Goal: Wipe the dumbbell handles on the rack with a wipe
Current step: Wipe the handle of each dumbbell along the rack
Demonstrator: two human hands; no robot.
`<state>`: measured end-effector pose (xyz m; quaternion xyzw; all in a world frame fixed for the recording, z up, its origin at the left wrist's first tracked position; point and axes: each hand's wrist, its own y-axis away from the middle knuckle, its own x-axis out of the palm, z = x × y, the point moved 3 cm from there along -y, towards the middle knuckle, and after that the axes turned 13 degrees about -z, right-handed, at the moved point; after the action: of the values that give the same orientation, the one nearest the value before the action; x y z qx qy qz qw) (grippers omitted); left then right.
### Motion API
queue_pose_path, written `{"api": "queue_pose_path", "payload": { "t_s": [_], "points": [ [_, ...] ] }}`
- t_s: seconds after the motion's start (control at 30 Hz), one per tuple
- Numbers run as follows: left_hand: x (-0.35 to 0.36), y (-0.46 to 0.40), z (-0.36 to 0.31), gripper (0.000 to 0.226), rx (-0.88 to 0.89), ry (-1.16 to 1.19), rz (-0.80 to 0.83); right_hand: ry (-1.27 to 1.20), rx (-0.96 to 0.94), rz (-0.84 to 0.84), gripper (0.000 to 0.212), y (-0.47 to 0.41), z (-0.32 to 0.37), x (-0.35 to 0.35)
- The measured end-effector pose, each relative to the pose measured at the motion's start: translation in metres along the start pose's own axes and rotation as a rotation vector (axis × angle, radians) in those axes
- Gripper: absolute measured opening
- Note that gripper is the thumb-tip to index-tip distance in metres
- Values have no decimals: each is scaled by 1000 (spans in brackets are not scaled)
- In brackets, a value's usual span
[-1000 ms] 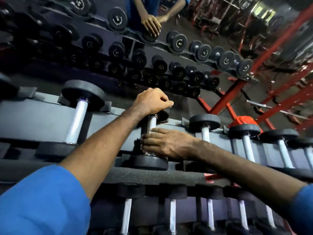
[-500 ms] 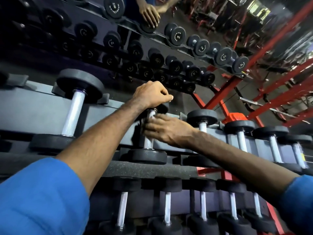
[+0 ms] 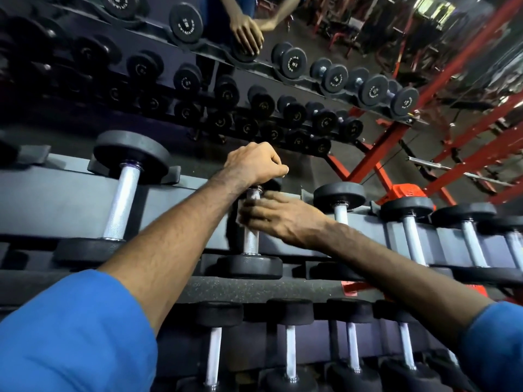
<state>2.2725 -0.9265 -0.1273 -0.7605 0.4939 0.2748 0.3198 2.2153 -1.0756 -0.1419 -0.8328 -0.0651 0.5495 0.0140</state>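
Head view: left hand (image 3: 254,165) fisted over far end of chrome knurled dumbbell handle (image 3: 251,236) on grey rack (image 3: 56,205) upper tier; right hand (image 3: 280,219) fingers (image 3: 249,212) curled around it, blurred, slid upward since a second ago; wipe unseen; wiping likely midway

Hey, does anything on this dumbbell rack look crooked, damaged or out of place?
Nothing stands out. The black-headed, chrome-handled dumbbells sit evenly in the grey rack. The left hand covers one dumbbell's far head; the right hand, blurred, is on its handle. No wipe is visible.

Gym, dumbbells (image 3: 250,236) on tiered rack (image 3: 70,205), mirror (image 3: 283,80), red frames (image 3: 376,154)
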Motion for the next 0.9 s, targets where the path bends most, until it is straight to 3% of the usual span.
{"api": "queue_pose_path", "payload": {
  "t_s": [0.1,0.23,0.37,0.53,0.7,0.8,0.9],
  "points": [
    [3,0,-4,25,13,-27,5,-66,-68,28,44,6,10,-1],
    [2,-1,-3,24,10,-32,18,-122,128,-112,51,10,-7,-1],
    [0,-2,5,23,-1,-18,44,-253,-53,-88,46,23,26,2],
    [-1,-1,6,28,-11,-7,54,-294,267,-299,32,23,-1,8],
    [-1,0,7,29,-12,0,59,-414,262,-301,30,29,39,-1],
    [-1,2,2,27,-16,-2,63,-453,566,-401,31,29,18,7],
    [-2,3,5,25,-30,14,56,-693,818,-589,28,27,20,24]
  ]
}}
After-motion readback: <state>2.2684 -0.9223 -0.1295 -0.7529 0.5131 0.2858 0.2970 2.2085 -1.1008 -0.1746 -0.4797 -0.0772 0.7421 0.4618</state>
